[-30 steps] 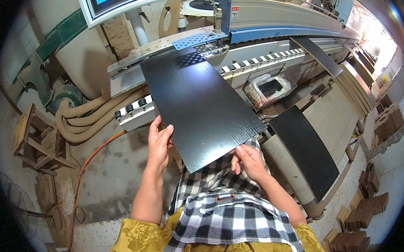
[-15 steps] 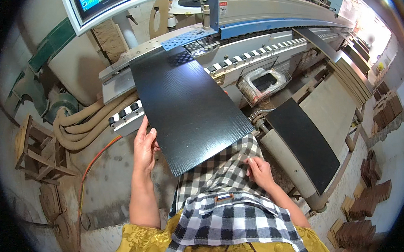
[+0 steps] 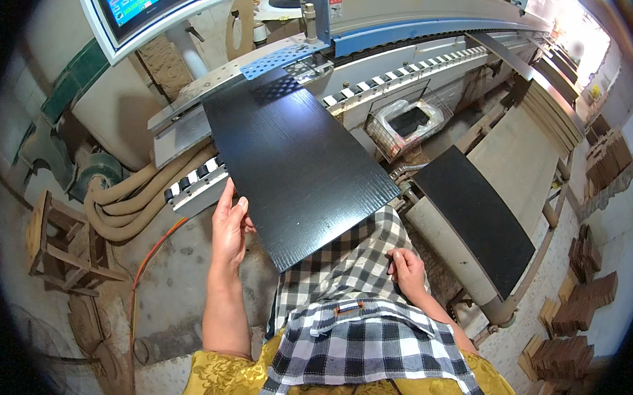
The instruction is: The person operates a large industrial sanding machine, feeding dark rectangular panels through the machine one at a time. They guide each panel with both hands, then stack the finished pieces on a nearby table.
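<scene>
A long black wood-grain panel point(image 3: 300, 162) slants from the machine's infeed toward me, its far end beside a blue perforated plate point(image 3: 281, 62). My left hand point(image 3: 230, 223) is closed on the panel's left edge, the fingers partly hidden under it and the thumb at the side. Close to my checked apron point(image 3: 363, 274), and apart from the panel, my right hand point(image 3: 408, 273) is loosely closed, with nothing visible in it. White-and-black rollers point(image 3: 195, 181) show on the left of the panel, against its edge.
A second black panel point(image 3: 475, 218) lies on a support at the right, near a wire basket point(image 3: 406, 125). Thick hoses point(image 3: 109, 208) and a wooden stool point(image 3: 65, 243) stand left. A screen point(image 3: 145, 10) hangs above; stacked brown boards point(image 3: 593, 294) sit far right.
The view has shifted slightly, with the machine a little further left in it. My right hand has its fingers curled in more. My left hand keeps hold of the panel.
</scene>
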Demonstrator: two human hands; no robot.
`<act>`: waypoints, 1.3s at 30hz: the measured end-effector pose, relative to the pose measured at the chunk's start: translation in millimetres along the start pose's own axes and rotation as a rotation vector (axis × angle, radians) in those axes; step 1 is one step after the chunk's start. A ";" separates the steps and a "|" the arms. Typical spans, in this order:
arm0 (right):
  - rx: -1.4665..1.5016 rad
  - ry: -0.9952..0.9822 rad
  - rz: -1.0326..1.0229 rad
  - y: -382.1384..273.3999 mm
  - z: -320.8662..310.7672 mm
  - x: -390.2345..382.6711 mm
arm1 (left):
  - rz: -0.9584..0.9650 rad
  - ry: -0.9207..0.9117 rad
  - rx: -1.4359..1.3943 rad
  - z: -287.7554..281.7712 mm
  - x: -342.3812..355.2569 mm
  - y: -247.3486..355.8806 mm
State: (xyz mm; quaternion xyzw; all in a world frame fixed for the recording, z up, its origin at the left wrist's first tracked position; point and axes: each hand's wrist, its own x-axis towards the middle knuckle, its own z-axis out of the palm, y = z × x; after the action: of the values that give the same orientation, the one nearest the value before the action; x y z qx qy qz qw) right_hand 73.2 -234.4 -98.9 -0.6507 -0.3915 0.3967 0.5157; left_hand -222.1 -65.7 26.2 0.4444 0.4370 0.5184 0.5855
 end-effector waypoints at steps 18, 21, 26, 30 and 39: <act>0.360 0.122 0.092 5.5 -30.4 6.9 | -0.066 -0.063 -0.065 116.2 49.6 -30.2; 0.378 0.263 0.089 6.3 -59.5 3.7 | -0.032 -0.099 -0.038 141.0 63.8 -37.7; 0.263 0.578 -0.007 16.3 -134.6 -8.0 | 0.011 -0.158 -0.113 185.3 77.8 -51.2; 0.160 0.926 -0.053 40.4 -208.2 -27.9 | -0.042 -0.177 -0.174 202.6 100.0 -116.9; -0.101 1.221 0.220 143.0 -319.1 -85.5 | -0.177 -0.752 0.940 289.1 98.7 -230.7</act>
State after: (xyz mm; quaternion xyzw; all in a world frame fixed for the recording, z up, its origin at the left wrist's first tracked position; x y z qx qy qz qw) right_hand 348.8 -451.1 -180.7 -0.8201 0.0251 -0.0154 0.5715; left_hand 117.4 -2.5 -139.0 0.7700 0.4176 0.0270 0.4818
